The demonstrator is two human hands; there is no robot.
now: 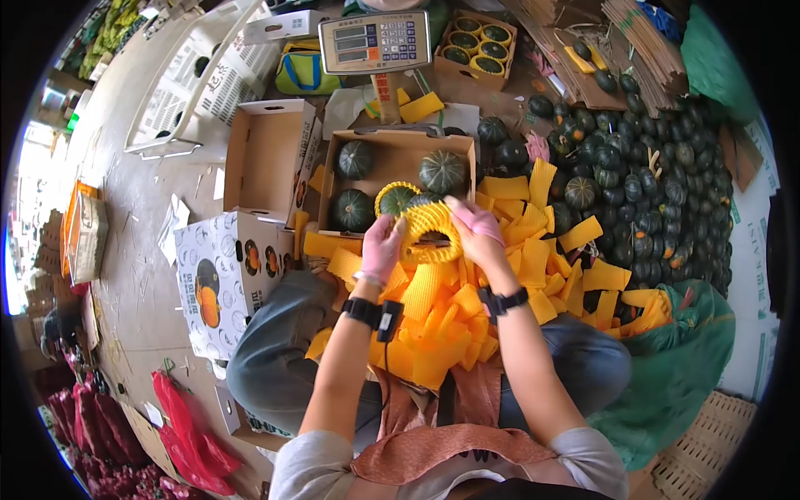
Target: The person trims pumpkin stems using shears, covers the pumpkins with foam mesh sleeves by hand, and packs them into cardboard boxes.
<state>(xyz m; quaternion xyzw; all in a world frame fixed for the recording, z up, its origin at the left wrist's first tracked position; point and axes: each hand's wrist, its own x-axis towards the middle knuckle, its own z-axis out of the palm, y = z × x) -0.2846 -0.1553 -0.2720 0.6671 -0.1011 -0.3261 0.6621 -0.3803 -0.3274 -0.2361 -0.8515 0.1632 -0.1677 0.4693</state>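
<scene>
Between both hands a yellow foam net sleeve (431, 231) is stretched into a ring, above the front edge of an open cardboard box (392, 152). My left hand (382, 247) grips its left side, and my right hand (477, 231) pinches its upper right side. Inside the box are several dark green squashes, among them one at the back right (442, 172) and one at the front left (353, 210). Another squash (397, 200), with yellow net around it, sits just behind the held sleeve. Many flat yellow sleeves (433, 308) lie piled below my hands.
A scale display (375, 42) stands behind the box. Left are an empty open box (268, 158) and a printed carton (218, 279). A large heap of squashes (633, 183) fills the right, with a green sack (683, 375) nearer. A packed box (479, 48) sits at the back.
</scene>
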